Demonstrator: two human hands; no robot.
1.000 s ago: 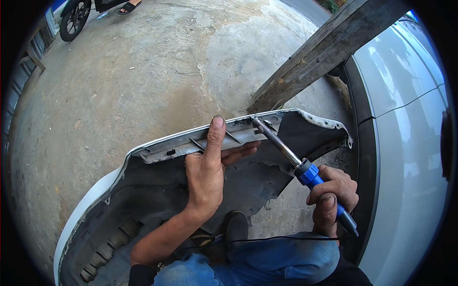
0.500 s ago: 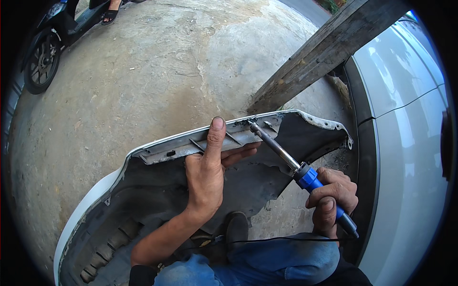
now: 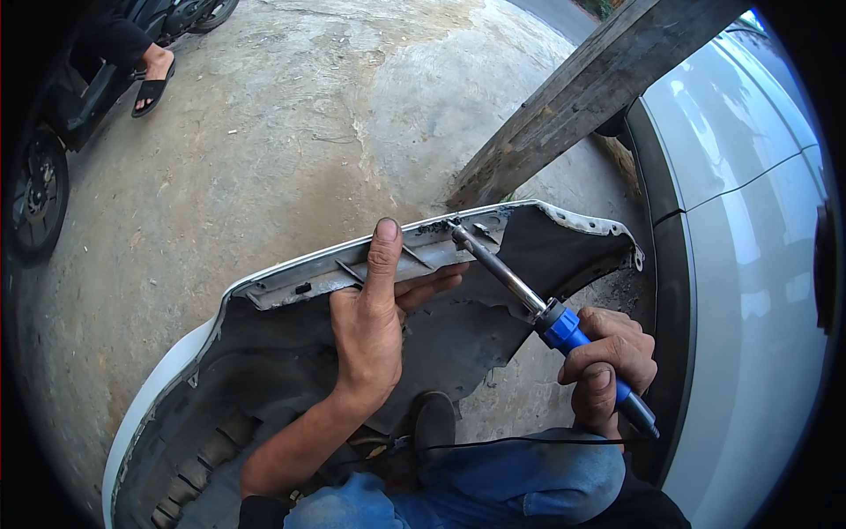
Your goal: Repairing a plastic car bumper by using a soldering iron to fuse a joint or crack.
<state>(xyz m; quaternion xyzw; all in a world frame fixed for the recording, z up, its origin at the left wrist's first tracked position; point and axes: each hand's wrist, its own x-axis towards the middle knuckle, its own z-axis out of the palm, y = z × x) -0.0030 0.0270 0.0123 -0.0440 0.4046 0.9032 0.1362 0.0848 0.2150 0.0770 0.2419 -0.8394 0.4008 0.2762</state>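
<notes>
A white-edged car bumper (image 3: pixel 157 389) with a dark inner side lies across my lap. My left hand (image 3: pixel 368 331) grips its upper edge, thumb on the outer lip and fingers behind the grey ribbed strip (image 3: pixel 322 279). In my right hand (image 3: pixel 608 361) is a blue-handled soldering iron (image 3: pixel 515 286) with a long metal barrel. Its tip touches blackened, rough plastic (image 3: pixel 432 227) on that strip, just right of my left thumb. A thin black cord (image 3: pixel 520 438) runs across my jeans.
A wooden post (image 3: pixel 568 97) stands beyond the bumper on the concrete floor (image 3: pixel 264 132). A white car's body (image 3: pixel 740 309) runs along the right. At the upper left another person's sandalled foot (image 3: pixel 154 84) is beside a black scooter (image 3: pixel 79 97). My boot (image 3: pixel 434 419) is below.
The scooter and the other person's foot have moved down the left side. The iron's tip has shifted slightly left, and the bumper and both my hands have shifted slightly left.
</notes>
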